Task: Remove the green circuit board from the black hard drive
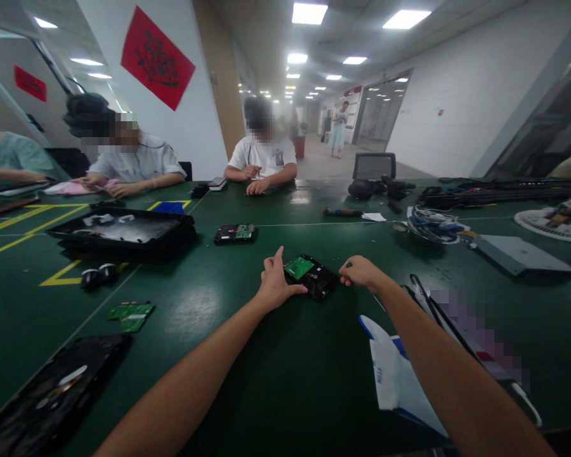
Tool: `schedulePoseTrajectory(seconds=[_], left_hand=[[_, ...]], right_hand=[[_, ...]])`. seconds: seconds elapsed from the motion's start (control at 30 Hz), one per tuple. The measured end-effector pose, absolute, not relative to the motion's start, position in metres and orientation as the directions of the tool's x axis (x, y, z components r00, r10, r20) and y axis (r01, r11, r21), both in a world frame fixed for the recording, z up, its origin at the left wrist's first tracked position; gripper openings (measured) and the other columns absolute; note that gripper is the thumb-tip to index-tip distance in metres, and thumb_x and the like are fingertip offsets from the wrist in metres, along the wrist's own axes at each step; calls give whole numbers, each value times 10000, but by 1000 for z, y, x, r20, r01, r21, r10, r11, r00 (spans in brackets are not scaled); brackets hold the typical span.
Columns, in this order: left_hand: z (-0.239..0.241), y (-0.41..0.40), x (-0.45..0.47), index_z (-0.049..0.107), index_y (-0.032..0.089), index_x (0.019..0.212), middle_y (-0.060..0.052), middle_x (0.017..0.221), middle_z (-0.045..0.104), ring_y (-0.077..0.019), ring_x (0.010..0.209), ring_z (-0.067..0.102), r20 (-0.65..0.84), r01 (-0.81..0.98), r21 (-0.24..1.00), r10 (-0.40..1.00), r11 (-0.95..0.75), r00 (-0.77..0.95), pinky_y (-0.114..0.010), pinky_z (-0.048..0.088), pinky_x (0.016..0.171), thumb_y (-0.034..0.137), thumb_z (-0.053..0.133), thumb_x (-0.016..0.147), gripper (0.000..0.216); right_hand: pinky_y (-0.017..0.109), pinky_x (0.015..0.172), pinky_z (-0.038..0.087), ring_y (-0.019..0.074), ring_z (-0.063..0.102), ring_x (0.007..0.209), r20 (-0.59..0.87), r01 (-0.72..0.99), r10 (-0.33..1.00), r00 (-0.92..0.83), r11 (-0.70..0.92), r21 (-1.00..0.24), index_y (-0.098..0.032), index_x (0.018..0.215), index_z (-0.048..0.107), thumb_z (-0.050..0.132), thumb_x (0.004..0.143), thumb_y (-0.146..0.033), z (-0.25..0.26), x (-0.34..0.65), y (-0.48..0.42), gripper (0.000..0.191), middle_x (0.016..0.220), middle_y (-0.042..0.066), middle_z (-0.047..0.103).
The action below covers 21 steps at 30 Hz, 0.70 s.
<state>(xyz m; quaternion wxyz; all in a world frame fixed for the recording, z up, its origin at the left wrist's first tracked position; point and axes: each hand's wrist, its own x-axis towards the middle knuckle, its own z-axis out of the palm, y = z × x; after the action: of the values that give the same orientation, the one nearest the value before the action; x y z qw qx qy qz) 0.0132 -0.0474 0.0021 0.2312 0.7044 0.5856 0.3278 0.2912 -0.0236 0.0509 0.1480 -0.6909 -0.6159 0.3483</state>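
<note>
A black hard drive (320, 279) with a green circuit board (301, 267) on its upper face lies flat on the dark green table, turned at an angle. Against its left side is my left hand (275, 282), index finger raised and thumb stretched along the drive's near edge; the fingers are apart, not wrapped around it. Just off the drive's right corner, my right hand (360, 271) is closed in a pinch. A tiny dark thing seems to show at its fingertips, too small to name.
Another hard drive (235, 233) lies farther back; black trays (124, 228) and loose green boards (132, 314) are left. A screwdriver (342, 212), bundled cables (433, 225), a metal box (523, 254) and a white-blue packet (400, 374) lie right. Co-workers sit across the table.
</note>
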Motion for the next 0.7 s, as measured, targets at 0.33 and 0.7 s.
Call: schedulePoseTrajectory(seconds=[0.33,0.7], left_hand=[[17,-76,34,59,220,1640,-229,1470,331,-472,1334,505,159,761,636,987,-125,28,-601,444,1085,453,914,651,1328],[38,-76,9,-69,139,1650,-274,1522,312,-430,1310,572,4,783,603,983,-149,184,-497,479,1104,430,897,637,1430]], right_hand=[[195,414,289,67,478,462,-288,613,955,-65,-189,-767,-109,761,724,620,894,-199,61,285,-33,192,684,58,723],[208,418,300,70,436,423,-158,559,987,19,-141,-817,-112,993,723,636,907,-230,44,267,-17,170,636,14,680]])
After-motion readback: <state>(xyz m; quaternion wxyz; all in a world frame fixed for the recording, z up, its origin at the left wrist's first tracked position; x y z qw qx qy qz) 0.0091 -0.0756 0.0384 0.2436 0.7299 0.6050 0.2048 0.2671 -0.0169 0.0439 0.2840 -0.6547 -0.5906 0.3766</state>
